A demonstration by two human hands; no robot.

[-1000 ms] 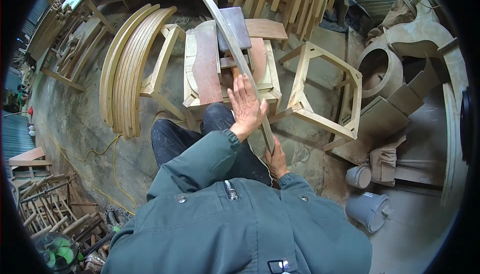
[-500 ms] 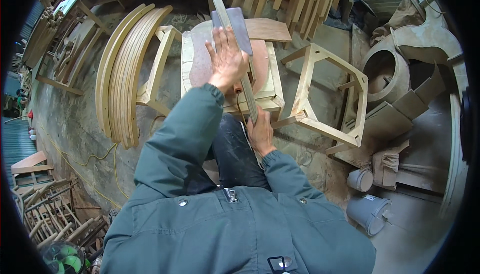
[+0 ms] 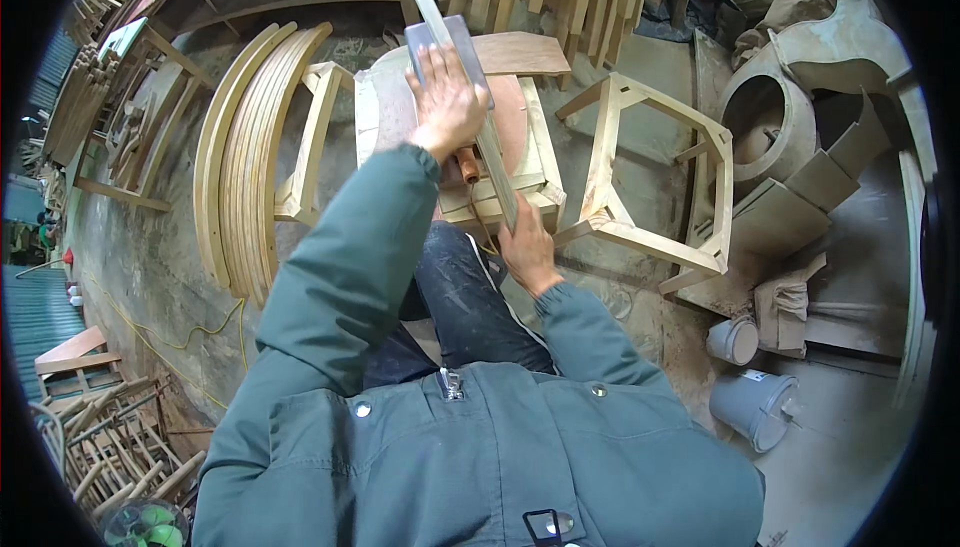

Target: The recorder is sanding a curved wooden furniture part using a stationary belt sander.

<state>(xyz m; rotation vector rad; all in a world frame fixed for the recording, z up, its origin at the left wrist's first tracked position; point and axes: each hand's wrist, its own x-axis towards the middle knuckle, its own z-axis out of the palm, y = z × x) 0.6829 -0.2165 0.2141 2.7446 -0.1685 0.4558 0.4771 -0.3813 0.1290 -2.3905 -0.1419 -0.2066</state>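
My left hand point(image 3: 447, 97) presses flat on the grey sanding block point(image 3: 450, 47); my right hand point(image 3: 527, 252) grips the long wooden strip point(image 3: 470, 97) closed tight.

Left hand point(image 3: 446, 97) outstretched, palm down, fingers spread; right hand point(image 3: 527, 252) drawn in, grip closed.

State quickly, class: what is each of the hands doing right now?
Left hand: flat, palm down, pressing a grey sanding block onto the long wooden slat.
Right hand: closed around the slat's near end.
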